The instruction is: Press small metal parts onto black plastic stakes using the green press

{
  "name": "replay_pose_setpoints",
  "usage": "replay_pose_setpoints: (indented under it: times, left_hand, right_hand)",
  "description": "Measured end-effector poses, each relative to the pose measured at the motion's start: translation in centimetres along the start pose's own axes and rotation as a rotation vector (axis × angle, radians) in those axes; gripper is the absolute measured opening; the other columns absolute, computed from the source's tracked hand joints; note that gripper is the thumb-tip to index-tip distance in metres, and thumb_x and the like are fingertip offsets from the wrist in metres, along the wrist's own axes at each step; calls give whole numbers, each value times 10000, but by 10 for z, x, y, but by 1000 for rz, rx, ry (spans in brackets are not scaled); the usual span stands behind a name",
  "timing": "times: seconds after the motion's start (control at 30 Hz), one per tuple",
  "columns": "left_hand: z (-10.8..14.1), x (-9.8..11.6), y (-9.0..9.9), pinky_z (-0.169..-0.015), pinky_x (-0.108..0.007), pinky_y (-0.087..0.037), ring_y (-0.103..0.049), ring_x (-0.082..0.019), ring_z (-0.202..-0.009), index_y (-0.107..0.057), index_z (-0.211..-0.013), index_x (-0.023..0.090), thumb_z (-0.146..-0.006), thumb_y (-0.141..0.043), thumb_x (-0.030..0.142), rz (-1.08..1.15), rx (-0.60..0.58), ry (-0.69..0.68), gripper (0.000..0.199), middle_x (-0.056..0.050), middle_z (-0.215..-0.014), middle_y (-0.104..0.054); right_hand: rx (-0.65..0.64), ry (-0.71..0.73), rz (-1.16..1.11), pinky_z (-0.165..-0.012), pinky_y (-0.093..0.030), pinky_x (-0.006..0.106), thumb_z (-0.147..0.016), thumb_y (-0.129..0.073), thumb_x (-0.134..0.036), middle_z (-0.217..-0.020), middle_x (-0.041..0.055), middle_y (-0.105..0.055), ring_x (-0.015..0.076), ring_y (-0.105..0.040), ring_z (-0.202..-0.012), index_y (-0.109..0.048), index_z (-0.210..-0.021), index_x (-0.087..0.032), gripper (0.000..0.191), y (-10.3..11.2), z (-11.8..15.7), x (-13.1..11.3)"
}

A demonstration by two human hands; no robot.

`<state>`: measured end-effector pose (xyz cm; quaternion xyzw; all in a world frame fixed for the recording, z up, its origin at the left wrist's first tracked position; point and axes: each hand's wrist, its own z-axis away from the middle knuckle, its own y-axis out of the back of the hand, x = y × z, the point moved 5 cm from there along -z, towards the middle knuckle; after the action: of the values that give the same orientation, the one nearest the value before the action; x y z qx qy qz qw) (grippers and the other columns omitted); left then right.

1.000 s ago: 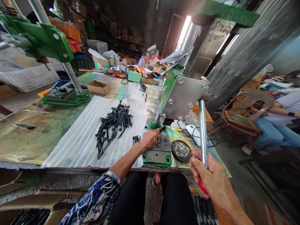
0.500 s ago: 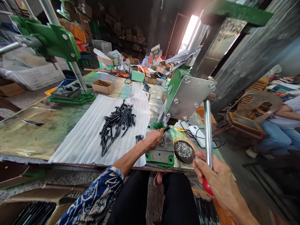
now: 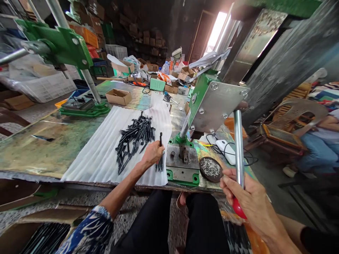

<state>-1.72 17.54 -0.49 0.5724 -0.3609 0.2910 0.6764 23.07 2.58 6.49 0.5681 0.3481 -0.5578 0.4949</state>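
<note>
Brown and round, a dish (image 3: 203, 176) just beside the base of the press (image 3: 208, 106) holds a heap of small metal pins (image 3: 211, 167). At the lower left, an open cardboard box (image 3: 13, 237) contains long dark pieces (image 3: 46, 240). The left hand (image 3: 153, 153) has its fingers clamped on a black peg (image 3: 160, 138), over the white sheet (image 3: 92, 151), right of the pile of pegs (image 3: 135, 137) and beside a smaller bunch (image 3: 159, 165). The right hand (image 3: 250, 198) has its fingers curled around the metal lever (image 3: 239, 148), near the red knob (image 3: 239, 209).
</note>
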Motion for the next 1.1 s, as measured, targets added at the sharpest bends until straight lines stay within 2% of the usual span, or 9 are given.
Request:
replay_pose_setpoints:
  times: [0.13, 0.27, 0.4, 0.6, 0.73, 0.9, 1.0, 1.1]
  left_hand:
    - [12, -41, 7, -576, -257, -452, -612, -161, -555, -600, -821, 119, -792, -465, 189, -388, -83, 125, 155, -46, -601, -630]
    - [13, -61, -4, -701, -286, -451, -659, -232, -827, -613, -906, 111, -785, -476, 189, -575, -118, 159, 198, -134, -836, -692]
    - [12, -65, -15, -730, -297, -446, -644, -257, -926, -574, -1039, 103, -791, -487, 193, -581, -124, 162, 278, -173, -987, -676]
    - [18, -67, -15, -732, -292, -444, -646, -250, -918, -556, -1078, 130, -823, -489, 238, -558, -148, 138, 286, -151, -991, -681]
    - [13, -69, 0, -739, -285, -450, -648, -230, -905, -570, -1046, 160, -870, -453, 266, -544, -111, 144, 237, -108, -919, -692]
    - [-3, -72, 30, -773, -345, -461, -629, -286, -981, -564, -1091, 126, -876, -411, 186, -606, 74, 254, 270, -181, -1043, -647]
    - [-11, -75, 36, -775, -355, -469, -622, -305, -995, -575, -1088, 103, -850, -395, 126, -614, 105, 281, 300, -215, -1128, -600]
    - [-17, -78, 34, -791, -378, -465, -616, -330, -1001, -589, -1071, 78, -821, -402, 83, -610, 87, 274, 312, -242, -1111, -601]
  right_hand:
    - [4, -21, -19, -380, -423, 194, -702, -752, -420, -647, -9, -584, 102, -467, -465, -501, -965, -174, 439, -1, 2, -1]
    - [37, -38, -26, -378, -400, 188, -687, -766, -434, -640, -10, -584, 97, -458, -457, -511, -966, -171, 460, -1, 4, -1]
    - [28, -58, 8, -385, -406, 201, -652, -791, -484, -632, -9, -587, 106, -468, -452, -513, -969, -174, 523, 1, 3, 1]
    - [75, -84, 7, -405, -404, 201, -609, -818, -519, -640, 1, -596, 108, -465, -474, -539, -964, -176, 567, 0, 6, -2]
    - [74, -100, -9, -419, -412, 218, -598, -825, -522, -656, 12, -606, 117, -470, -483, -553, -979, -173, 584, 1, 7, 1]
    - [21, -156, -1, -448, -430, 222, -633, -814, -513, -667, 3, -592, 117, -471, -505, -560, -1008, -176, 564, 7, 4, 9]
    - [-16, -177, 3, -437, -420, 218, -669, -798, -488, -620, -13, -552, 121, -456, -504, -577, -988, -185, 493, 7, 5, 8]
    - [-41, -205, -15, -397, -382, 207, -658, -806, -476, -592, -17, -528, 121, -436, -485, -598, -964, -195, 465, 6, 9, 0]
